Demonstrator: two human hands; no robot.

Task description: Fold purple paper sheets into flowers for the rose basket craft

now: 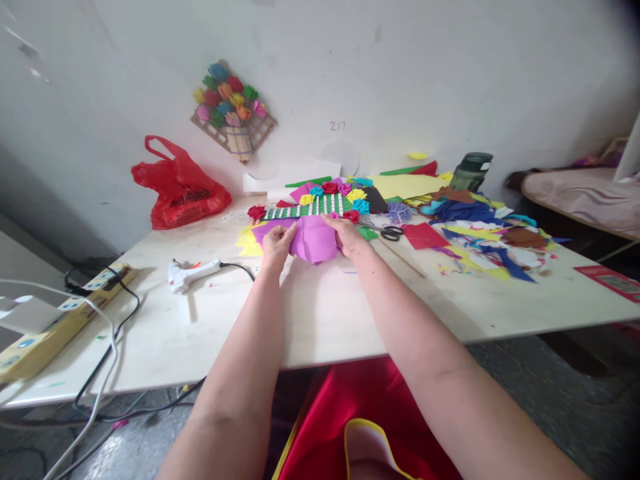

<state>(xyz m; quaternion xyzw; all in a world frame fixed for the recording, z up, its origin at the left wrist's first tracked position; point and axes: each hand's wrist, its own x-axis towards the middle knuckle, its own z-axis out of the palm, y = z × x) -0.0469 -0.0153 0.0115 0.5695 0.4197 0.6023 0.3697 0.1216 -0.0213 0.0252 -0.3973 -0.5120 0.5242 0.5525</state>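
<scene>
Both my hands reach to the middle of the white table (325,313) and hold a piece of purple paper (314,239) between them. My left hand (277,245) pinches its left edge with fingers closed. My right hand (349,235) grips its right edge. Just behind the paper lies a green and white lattice panel (305,209) ringed with small paper flowers in red, blue, yellow and pink. Yellow paper (249,241) peeks out to the left underneath.
A white glue gun (193,273) lies left of my hands, its cord running to a power strip (60,313). Scissors (389,231), a red plastic bag (177,187), a dark green bottle (471,171) and several coloured paper scraps (475,227) crowd the right. A flower craft (233,110) hangs on the wall.
</scene>
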